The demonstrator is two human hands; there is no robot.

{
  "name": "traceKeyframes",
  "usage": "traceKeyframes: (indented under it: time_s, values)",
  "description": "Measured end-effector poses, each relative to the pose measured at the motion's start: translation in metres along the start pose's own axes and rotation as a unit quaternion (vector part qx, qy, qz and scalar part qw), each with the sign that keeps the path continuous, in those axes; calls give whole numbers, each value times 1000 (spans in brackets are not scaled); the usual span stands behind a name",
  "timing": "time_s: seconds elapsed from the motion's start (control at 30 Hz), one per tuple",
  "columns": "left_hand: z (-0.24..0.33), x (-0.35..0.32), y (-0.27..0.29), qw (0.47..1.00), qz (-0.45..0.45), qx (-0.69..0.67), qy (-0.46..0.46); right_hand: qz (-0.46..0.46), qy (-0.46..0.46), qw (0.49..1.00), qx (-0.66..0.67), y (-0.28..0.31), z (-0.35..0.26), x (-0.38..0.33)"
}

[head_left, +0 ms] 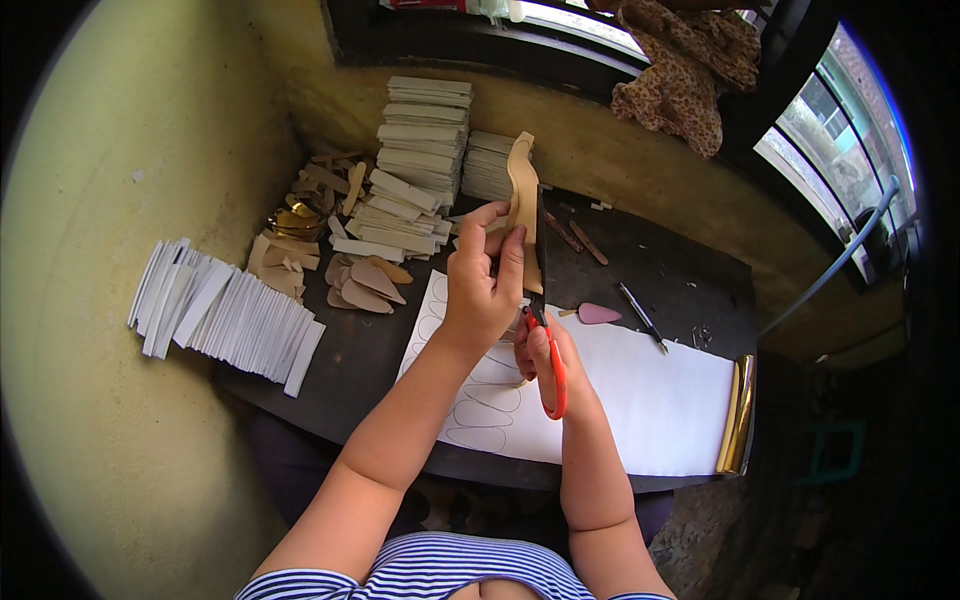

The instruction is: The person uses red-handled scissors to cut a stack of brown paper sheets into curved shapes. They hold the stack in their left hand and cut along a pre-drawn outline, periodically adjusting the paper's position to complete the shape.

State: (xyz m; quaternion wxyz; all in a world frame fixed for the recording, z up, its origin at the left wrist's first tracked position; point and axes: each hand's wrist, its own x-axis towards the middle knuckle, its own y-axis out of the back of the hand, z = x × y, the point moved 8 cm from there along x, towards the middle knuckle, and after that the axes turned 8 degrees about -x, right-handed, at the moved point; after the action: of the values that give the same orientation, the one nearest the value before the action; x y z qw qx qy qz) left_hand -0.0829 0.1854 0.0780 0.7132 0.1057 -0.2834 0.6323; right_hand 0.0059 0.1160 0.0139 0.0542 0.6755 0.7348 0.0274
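Observation:
My left hand (482, 280) holds a tan, wavy-edged card strip (522, 190) upright above the dark table (690, 290). My right hand (545, 360) grips red-handled scissors (553, 375), whose blades point up along the strip's right edge. Below both hands lies a white sheet (660, 400) with pencilled oval outlines on its left part.
Stacks of white card strips (420, 150) stand at the back of the table and more white strips (225, 310) fan out at the left. Tan cut-out shapes (365, 285), a pink heart-like piece (598, 314), a pen (640, 315) and a gold foil roll (738, 415) lie around.

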Motion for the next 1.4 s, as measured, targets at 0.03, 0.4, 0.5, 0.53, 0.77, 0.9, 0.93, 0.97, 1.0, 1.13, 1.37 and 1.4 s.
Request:
traceKeyframes:
  time_s: [0.03, 0.4, 0.5, 0.53, 0.77, 0.9, 0.93, 0.97, 1.0, 1.13, 1.37, 1.4]
  values:
    - [1, 0, -1, 1000, -1, -3, -1, 0, -2, 1000, 1, 0, 0, 0]
    - [0, -1, 0, 1000, 13, 1, 11, 6, -25, 999, 40, -1, 6, -1]
    - [2, -1, 0, 999, 14, -17, 23, 11, -15, 1000, 22, 1, 7, 0]
    - [2, -1, 1, 999, 14, -25, 29, 14, -11, 1000, 13, 2, 7, 0]
    - [-5, 9, 15, 985, 67, -142, 76, -1, -60, 995, -74, 10, 3, -2]
    - [-3, 8, 17, 992, 75, -91, 46, -9, -30, 998, -49, 4, 2, 1]
    - [0, 7, 16, 993, 83, -76, 27, -6, -14, 999, -35, 4, 2, 1]
    - [2, 6, 15, 994, 85, -66, 15, -15, -11, 999, -27, 2, 1, 1]
    - [4, 5, 15, 995, 86, -56, 4, -23, -8, 1000, -19, 0, 1, 1]
    - [8, 1, 12, 996, 77, -27, -47, -32, 4, 999, -2, -3, -2, 0]
    - [5, -2, 6, 998, 48, -22, -18, -49, 9, 999, 18, -1, 0, -2]
    - [5, -2, 6, 998, 48, -24, -23, -48, 11, 999, 19, -1, 0, -2]
